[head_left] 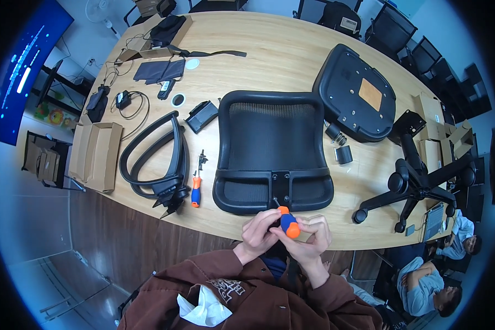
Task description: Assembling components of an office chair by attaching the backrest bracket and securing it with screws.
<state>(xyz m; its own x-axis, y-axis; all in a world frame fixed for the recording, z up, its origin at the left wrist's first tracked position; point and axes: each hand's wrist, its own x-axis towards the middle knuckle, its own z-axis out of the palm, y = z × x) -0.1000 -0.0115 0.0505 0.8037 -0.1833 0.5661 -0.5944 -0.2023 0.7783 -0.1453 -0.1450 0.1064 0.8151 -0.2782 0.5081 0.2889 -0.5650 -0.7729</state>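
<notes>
A black mesh chair backrest (272,137) lies flat on the table in front of me, its bracket plate (281,187) at the near edge. Just over that edge, a screwdriver (289,222) with a blue and orange handle points toward the bracket. My right hand (308,240) is closed around the handle. The fingers of my left hand (256,234) are pinched by the handle's front end and shaft; part of the grip is hidden. A second blue and orange screwdriver (196,192) lies left of the backrest, beside some small dark screws (202,159).
Black armrests (157,159) and an open cardboard box (96,157) lie at the left. The chair seat (360,91), underside up, rests at the far right. A wheeled chair base (418,181) stands nearer on the right. Two people sit at lower right, one with folded arms (415,275).
</notes>
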